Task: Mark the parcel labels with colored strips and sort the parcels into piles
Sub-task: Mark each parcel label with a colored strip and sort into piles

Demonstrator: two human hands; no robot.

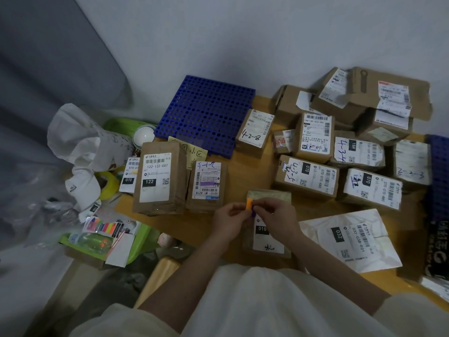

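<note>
I hold my two hands close together over the near parcel [267,229], the one with the label "010". My left hand [229,221] and my right hand [274,216] both pinch a small orange strip [249,203] between thumb and fingertips; a bit of purple shows just under it, but I cannot tell what it is. The strip is in the air, just above the far end of this parcel, and it does not touch the label yet. I judge that I am in the marking step: the strip is ready, the parcel is not marked.

The next move asks me to bring the strip down on the white label and press it flat, without covering the barcode.

To the right lies a white flat parcel [349,237] marked "032". Farther left stand two brown parcels [160,178], one of them with a purple strip already on its label. On the far right is a big pile of boxes [352,147], and far in the middle a blue perforated mat [206,110]. At the near left, a pack of colored strips [104,226] lies in a green tray [141,239].
</note>
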